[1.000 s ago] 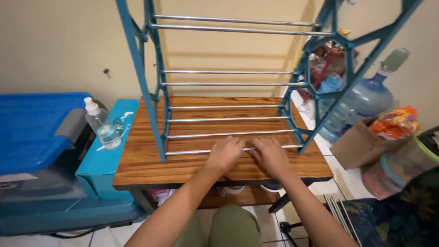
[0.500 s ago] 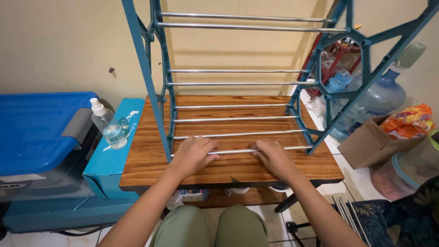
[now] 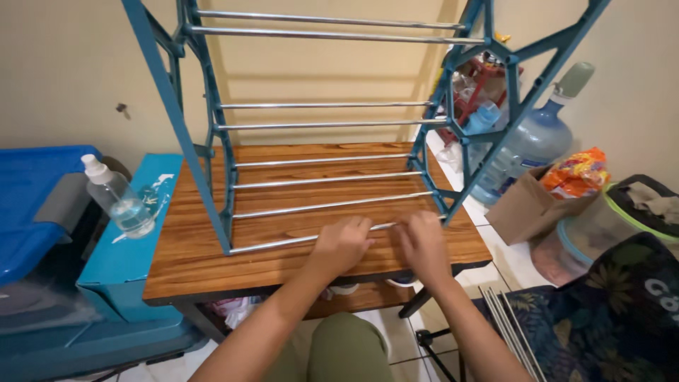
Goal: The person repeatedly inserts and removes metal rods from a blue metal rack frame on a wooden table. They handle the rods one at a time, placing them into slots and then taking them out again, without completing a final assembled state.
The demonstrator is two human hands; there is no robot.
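Note:
A blue-framed drying rack [image 3: 212, 141] with several silver metal rods stands on a wooden table [image 3: 184, 247]. My left hand [image 3: 341, 244] and my right hand [image 3: 423, 240] both rest on the lowest front rod [image 3: 276, 242], close together near its right half. The fingers of each hand curl over the rod. My forearms reach up from the bottom of the view, and my knees in green trousers show below the table edge.
A clear spray bottle [image 3: 117, 198] stands on a turquoise box [image 3: 120, 262] left of the table, beside a blue bin [image 3: 32, 205]. A large water jug [image 3: 530, 145], a cardboard box with an orange bag [image 3: 576, 173], and loose metal rods on the floor [image 3: 513, 332] lie to the right.
My left hand slid left along the front rod, then back right beside my right hand. The camera view shifted slightly and moved closer.

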